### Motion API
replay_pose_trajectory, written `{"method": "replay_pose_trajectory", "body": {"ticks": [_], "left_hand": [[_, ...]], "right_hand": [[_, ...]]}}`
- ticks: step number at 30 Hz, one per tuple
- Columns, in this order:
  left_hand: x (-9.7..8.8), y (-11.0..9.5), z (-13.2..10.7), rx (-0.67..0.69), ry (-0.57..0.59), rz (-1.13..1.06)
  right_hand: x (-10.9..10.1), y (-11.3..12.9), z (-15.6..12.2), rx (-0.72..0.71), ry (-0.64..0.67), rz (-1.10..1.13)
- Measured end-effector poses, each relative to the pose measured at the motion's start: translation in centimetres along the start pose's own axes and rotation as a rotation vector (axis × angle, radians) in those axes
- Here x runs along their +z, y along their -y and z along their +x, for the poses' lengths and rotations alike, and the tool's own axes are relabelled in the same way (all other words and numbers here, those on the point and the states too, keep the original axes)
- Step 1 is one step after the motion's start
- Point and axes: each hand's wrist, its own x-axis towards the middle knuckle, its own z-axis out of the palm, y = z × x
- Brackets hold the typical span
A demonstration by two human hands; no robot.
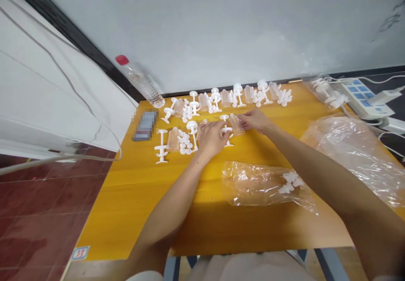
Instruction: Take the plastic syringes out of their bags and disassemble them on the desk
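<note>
My left hand (212, 138) is over the front row of parts, its thumb and fingertip closed about a white plastic plunger (225, 118) with round discs. Partly behind this hand lies a clear plastic barrel. My right hand (255, 121) has its fingers on the right side of another clear ribbed barrel (237, 125), just beside that plunger. Further left in the same row are a white plunger (162, 146), a clear barrel (173, 140) and a cluster of small white pieces (185, 142). The undersides of both hands are hidden.
Similar sets of plungers, barrels and small white pieces (285, 98) line the table's back edge. A water bottle (144, 86) and a phone (145, 125) are at left. Nearer me lies a clear bag (253, 184) with white pieces; a larger bag (354, 154) and power strip (363, 99) are at right.
</note>
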Motion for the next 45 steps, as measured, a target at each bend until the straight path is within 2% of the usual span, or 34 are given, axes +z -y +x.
{"method": "replay_pose_trajectory", "body": {"ticks": [5, 11, 14, 16, 19, 22, 25, 28, 30, 32, 35, 37, 38, 40, 42, 43, 45], "left_hand": [[-1.8, -0.3, -1.0, 0.003, -0.088, -0.063], [-3.8, -0.4, -2.7, -0.012, -0.133, -0.110], [-4.9, -0.5, -4.0, 0.009, -0.152, -0.195], [-5.6, -0.3, -5.5, 0.013, -0.128, -0.339], [-6.6, 0.0, -8.7, -0.098, -0.016, -0.627], [-6.8, 0.4, -11.8, -0.262, 0.208, -0.842], [-5.6, 0.5, -13.7, -0.300, 0.466, -0.856], [-3.4, 0.1, -14.4, -0.232, 0.594, -0.711], [-2.0, -0.4, -14.5, -0.176, 0.578, -0.643], [-1.2, -0.9, -14.6, -0.047, 0.469, -0.636], [-1.3, -1.2, -15.0, 0.295, 0.288, -0.616], [-1.6, -0.8, -15.2, 0.442, 0.298, -0.559], [-1.8, -0.5, -15.2, 0.466, 0.345, -0.527], [-1.8, 0.1, -15.4, 0.444, 0.443, -0.472], [-1.5, 0.8, -15.5, 0.403, 0.482, -0.447], [-1.3, 1.1, -15.5, 0.386, 0.472, -0.453], [-0.7, 1.6, -15.5, 0.359, 0.424, -0.493]], "right_hand": [[0.2, -0.1, 0.1, 0.005, -0.021, -0.022], [0.1, 1.2, -0.9, 0.044, -0.056, -0.097], [-0.6, 1.9, -1.8, 0.062, -0.071, -0.147], [-1.7, 2.2, -3.3, 0.024, -0.094, -0.260], [-3.9, 2.1, -8.1, -0.156, -0.141, -0.568], [-5.6, 0.3, -15.3, -0.325, -0.205, -0.765], [-6.0, -3.7, -21.6, -0.497, -0.320, -0.880], [-5.0, -8.4, -24.4, -0.589, -0.389, -0.941], [-4.0, -10.8, -24.4, -0.583, -0.367, -0.940], [-3.2, -12.1, -23.7, -0.566, -0.332, -0.911], [-2.8, -12.1, -22.6, -0.563, -0.281, -0.792], [-3.0, -11.8, -22.6, -0.540, -0.252, -0.665], [-3.2, -11.7, -22.8, -0.519, -0.276, -0.604], [-3.9, -11.8, -23.4, -0.441, -0.434, -0.517], [-4.6, -12.2, -24.1, -0.299, -0.577, -0.479], [-4.9, -12.3, -24.4, -0.218, -0.583, -0.458], [-5.3, -12.3, -24.8, -0.093, -0.480, -0.351]]}}
